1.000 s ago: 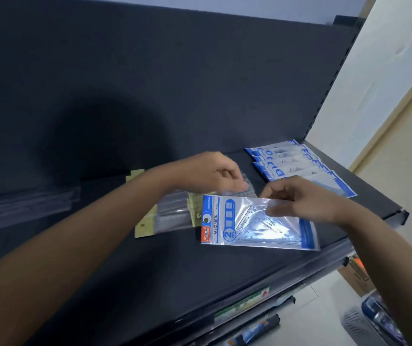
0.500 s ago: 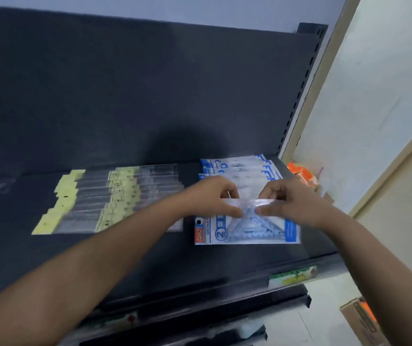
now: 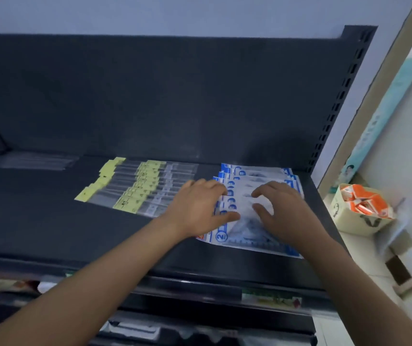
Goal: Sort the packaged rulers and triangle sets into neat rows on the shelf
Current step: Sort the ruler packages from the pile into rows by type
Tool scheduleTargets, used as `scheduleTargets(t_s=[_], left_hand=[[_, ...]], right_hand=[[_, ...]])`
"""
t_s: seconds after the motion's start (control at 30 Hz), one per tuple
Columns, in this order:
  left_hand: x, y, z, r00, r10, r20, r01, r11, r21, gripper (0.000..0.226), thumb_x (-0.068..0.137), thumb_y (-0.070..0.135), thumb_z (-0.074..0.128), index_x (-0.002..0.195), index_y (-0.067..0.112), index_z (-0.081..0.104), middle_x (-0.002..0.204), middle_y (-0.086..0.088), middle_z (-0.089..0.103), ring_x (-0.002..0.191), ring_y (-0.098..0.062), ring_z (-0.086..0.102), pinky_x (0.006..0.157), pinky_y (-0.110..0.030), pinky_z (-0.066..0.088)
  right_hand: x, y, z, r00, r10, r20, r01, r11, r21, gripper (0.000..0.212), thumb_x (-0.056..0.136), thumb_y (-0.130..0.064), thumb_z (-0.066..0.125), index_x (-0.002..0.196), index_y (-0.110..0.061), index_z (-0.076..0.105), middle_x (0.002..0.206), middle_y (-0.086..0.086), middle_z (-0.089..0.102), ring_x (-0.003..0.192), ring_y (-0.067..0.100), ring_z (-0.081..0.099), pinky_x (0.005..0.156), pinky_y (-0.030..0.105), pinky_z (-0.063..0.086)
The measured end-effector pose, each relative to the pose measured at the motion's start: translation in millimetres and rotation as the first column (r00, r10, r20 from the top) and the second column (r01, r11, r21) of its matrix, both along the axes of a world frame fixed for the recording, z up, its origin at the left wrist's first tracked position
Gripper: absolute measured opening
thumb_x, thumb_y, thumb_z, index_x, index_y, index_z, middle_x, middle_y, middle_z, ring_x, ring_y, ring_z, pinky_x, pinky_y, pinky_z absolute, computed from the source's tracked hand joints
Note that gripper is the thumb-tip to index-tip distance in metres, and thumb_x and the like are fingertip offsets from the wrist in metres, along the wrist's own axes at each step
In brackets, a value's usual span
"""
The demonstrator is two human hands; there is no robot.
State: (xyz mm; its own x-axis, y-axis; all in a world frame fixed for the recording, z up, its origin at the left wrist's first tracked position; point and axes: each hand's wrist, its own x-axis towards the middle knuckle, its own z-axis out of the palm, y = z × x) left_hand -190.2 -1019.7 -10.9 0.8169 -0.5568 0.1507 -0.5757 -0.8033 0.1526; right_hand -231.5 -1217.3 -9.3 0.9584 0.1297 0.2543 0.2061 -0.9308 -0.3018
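A row of several blue-and-white triangle set packs [image 3: 257, 176] lies overlapped on the dark shelf [image 3: 50, 221], right of centre. The nearest triangle pack [image 3: 247, 237] lies flat at the front of that row. My left hand [image 3: 200, 208] rests on its left end, fingers spread, thumb on the pack. My right hand [image 3: 282, 211] presses on its middle and right part with spread fingers. Left of the packs, two overlapped rows of clear ruler packs with yellow headers [image 3: 135, 188] lie on the shelf.
More clear packs [image 3: 33, 162] lie at the shelf's far left back. A cream box of orange-and-white packets [image 3: 359, 208] stands on a ledge right of the shelf. The shelf's upright post [image 3: 342, 96] rises at the right. Lower shelves with goods [image 3: 130, 328] show below.
Both hands have set the triangle pack down flat at the front of the row and let go of its top edge; they now press on it. The view has shifted.
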Motion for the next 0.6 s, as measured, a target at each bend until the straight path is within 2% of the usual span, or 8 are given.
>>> scheduleTargets(t_s=[0.13, 0.33, 0.43, 0.6], left_hand=[[-12.3, 53.4, 13.0, 0.990, 0.104, 0.091, -0.111, 0.991, 0.072, 0.073, 0.082, 0.077, 0.035, 0.129, 0.024, 0.050, 0.128, 0.007, 0.056, 0.118, -0.015, 0.049, 0.102, -0.032, 0.028], [-37.3, 188.6, 26.5, 0.929, 0.334, 0.162, -0.356, 0.925, 0.134, 0.085, 0.079, 0.082, 0.016, 0.136, 0.026, 0.045, 0.139, 0.008, 0.049, 0.127, -0.015, 0.043, 0.105, -0.032, 0.029], [-49.9, 270.0, 31.8, 0.884, 0.425, 0.193, -0.457, 0.873, 0.170, 0.087, 0.078, 0.083, 0.016, 0.135, 0.025, 0.045, 0.140, 0.006, 0.047, 0.129, -0.016, 0.041, 0.105, -0.033, 0.028], [-73.6, 409.9, 35.2, 0.806, 0.561, 0.187, -0.589, 0.792, 0.164, 0.109, 0.064, 0.091, 0.007, 0.146, 0.024, 0.033, 0.150, 0.005, 0.038, 0.136, -0.018, 0.034, 0.108, -0.036, 0.024]], right_hand=[[8.0, 52.1, 14.5, 0.990, 0.141, 0.010, -0.141, 0.990, -0.017, 0.031, 0.093, -0.028, 0.054, 0.123, -0.021, 0.055, 0.126, -0.002, 0.055, 0.115, 0.019, 0.049, 0.097, 0.031, 0.035], [17.4, 179.0, 24.7, 0.933, 0.359, -0.021, -0.359, 0.933, -0.031, 0.041, 0.095, -0.034, 0.049, 0.134, -0.023, 0.046, 0.134, -0.003, 0.048, 0.121, 0.018, 0.045, 0.101, 0.032, 0.038], [20.2, 257.6, 26.1, 0.909, 0.415, 0.033, -0.414, 0.910, -0.034, 0.043, 0.094, -0.034, 0.051, 0.136, -0.023, 0.045, 0.138, -0.003, 0.047, 0.125, 0.019, 0.042, 0.104, 0.034, 0.035], [20.0, 400.2, 22.6, 0.887, 0.455, 0.076, -0.456, 0.890, 0.004, 0.056, 0.093, -0.040, 0.051, 0.145, -0.027, 0.034, 0.149, -0.004, 0.036, 0.134, 0.017, 0.032, 0.108, 0.033, 0.028]])
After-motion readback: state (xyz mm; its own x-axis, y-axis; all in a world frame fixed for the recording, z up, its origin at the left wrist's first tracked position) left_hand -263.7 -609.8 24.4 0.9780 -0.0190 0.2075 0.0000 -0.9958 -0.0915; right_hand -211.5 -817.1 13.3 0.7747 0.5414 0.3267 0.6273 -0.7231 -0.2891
